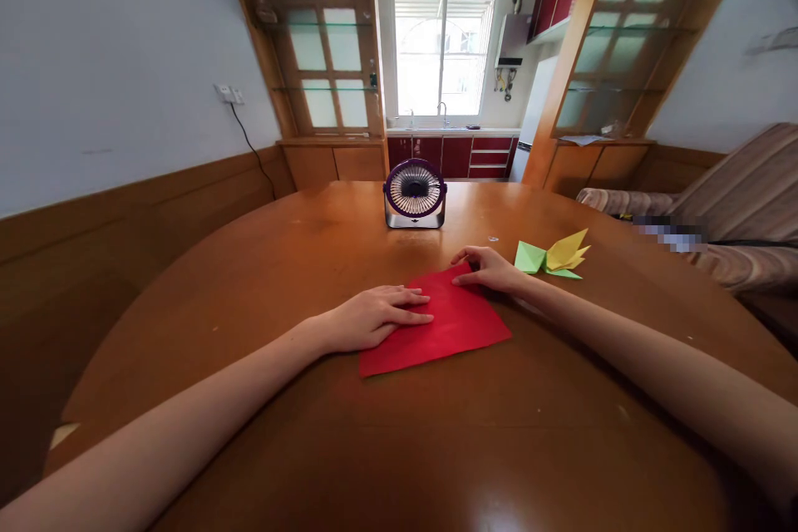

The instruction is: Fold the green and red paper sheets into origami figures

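A sheet of red paper (445, 324) lies on the table in front of me. My left hand (367, 317) rests on its left side, fingers stretched out and pressing on it. At the far right edge of the sheet, my right hand (488, 268) grips the paper between thumb and fingers. To the right of that hand stand folded paper pieces, one green (529, 257) and one yellow (566, 251), touching each other.
A small purple desk fan (415, 189) stands on the brown wooden table (262, 274) beyond the paper. A striped sofa (741, 191) is at the right, past the table's edge. A cord (254, 151) hangs from the wall outlet at the left.
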Motion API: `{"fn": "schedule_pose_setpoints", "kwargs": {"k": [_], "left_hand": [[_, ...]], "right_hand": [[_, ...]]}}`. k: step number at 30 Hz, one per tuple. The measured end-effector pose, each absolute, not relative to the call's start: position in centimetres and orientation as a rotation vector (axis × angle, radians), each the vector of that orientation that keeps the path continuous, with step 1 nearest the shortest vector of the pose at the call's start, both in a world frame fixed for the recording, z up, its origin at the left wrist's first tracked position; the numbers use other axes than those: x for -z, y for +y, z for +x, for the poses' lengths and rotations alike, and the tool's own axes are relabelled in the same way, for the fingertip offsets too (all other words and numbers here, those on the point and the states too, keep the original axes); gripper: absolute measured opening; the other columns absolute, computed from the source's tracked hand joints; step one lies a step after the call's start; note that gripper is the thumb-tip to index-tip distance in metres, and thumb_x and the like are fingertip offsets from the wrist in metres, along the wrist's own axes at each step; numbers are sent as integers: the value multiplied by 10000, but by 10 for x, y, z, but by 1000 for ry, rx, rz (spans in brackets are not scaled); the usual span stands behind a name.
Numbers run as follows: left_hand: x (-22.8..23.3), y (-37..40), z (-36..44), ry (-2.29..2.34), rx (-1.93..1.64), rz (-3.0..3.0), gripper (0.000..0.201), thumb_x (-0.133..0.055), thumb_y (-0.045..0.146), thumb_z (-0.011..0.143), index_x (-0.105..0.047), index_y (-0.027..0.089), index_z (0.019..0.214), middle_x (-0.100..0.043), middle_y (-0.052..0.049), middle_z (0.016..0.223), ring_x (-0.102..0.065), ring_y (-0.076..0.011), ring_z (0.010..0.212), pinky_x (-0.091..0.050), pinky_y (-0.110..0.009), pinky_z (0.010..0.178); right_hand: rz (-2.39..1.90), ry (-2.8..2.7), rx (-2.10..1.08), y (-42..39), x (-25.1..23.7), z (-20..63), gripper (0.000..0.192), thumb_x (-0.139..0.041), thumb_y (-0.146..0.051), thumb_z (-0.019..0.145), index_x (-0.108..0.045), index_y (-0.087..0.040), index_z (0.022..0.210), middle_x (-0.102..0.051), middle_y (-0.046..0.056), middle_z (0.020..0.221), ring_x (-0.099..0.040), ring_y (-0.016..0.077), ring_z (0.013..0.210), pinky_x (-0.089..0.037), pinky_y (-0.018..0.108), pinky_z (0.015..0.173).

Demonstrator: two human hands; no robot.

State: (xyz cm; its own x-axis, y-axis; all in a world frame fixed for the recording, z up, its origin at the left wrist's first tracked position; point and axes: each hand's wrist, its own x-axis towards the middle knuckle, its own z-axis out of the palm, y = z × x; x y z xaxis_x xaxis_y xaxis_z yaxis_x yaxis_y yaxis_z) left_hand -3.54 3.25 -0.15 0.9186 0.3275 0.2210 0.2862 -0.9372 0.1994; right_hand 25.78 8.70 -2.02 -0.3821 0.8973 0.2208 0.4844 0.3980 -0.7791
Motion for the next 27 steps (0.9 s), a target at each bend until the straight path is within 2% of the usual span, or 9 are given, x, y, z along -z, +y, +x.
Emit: {"fn": "schedule_pose_setpoints", "kwargs": {"k": [5,10,12,15,17,20,23,27], "left_hand": [[3,33,-36,451,-392,2929,499,-421,92,930,-540,351,1340,-483,-12,1449,-445,-215,1344,-331,-453,1140],[6,33,-36,456,-406,2946,474,-415,119,938,-544,335,1340,-483,-28,1448,-449,-223,1340,-335,-466,1136],[7,33,-36,452,-414,2941,467,-415,121,937,-551,324,1335,-491,-38,1441,-454,-227,1336,-336,-470,1134],[7,34,-36,441,-436,2928,466,-424,123,936,-556,336,1328,-507,-33,1428,-466,-226,1327,-343,-470,1129],[8,34,-36,436,-443,2922,471,-432,121,931,-554,346,1327,-509,-26,1426,-469,-226,1324,-344,-469,1128],[8,34,-35,444,-455,2916,472,-434,116,926,-563,347,1317,-511,-20,1424,-469,-223,1324,-341,-463,1130],[8,34,-36,451,-458,2916,459,-438,122,927,-575,339,1308,-519,-26,1417,-471,-222,1323,-341,-459,1131],[9,35,-36,449,-459,2910,447,-443,120,922,-593,319,1293,-529,-44,1407,-472,-228,1322,-342,-463,1130]], "right_hand": [[-1184,-2021,-762,87,23,258,403,-766,-369,653,-638,-137,956,-459,-57,623,-404,103,562,-311,239,521],[-1207,-2072,-631,81,24,257,363,-737,-348,711,-643,-140,993,-555,-12,705,-473,124,608,-387,251,558],[-1173,-2124,-469,74,23,256,337,-706,-341,751,-639,-144,1016,-594,37,830,-521,147,681,-436,281,621],[-997,-2181,-136,59,19,253,239,-655,-298,806,-641,-167,1006,-575,111,1046,-561,225,931,-468,384,823],[-835,-2246,7,46,15,250,139,-595,-253,853,-648,-192,967,-588,109,1040,-557,242,984,-443,430,893],[-545,-2426,-21,26,12,244,163,-512,-202,901,-662,-194,964,-641,83,896,-590,202,849,-472,375,806],[-379,-2560,-103,12,12,239,218,-493,-204,919,-676,-186,1035,-670,81,879,-600,178,786,-492,332,752],[-370,-2631,-61,5,13,236,263,-487,-235,932,-679,-157,1096,-662,95,890,-600,177,795,-500,318,750]]}}
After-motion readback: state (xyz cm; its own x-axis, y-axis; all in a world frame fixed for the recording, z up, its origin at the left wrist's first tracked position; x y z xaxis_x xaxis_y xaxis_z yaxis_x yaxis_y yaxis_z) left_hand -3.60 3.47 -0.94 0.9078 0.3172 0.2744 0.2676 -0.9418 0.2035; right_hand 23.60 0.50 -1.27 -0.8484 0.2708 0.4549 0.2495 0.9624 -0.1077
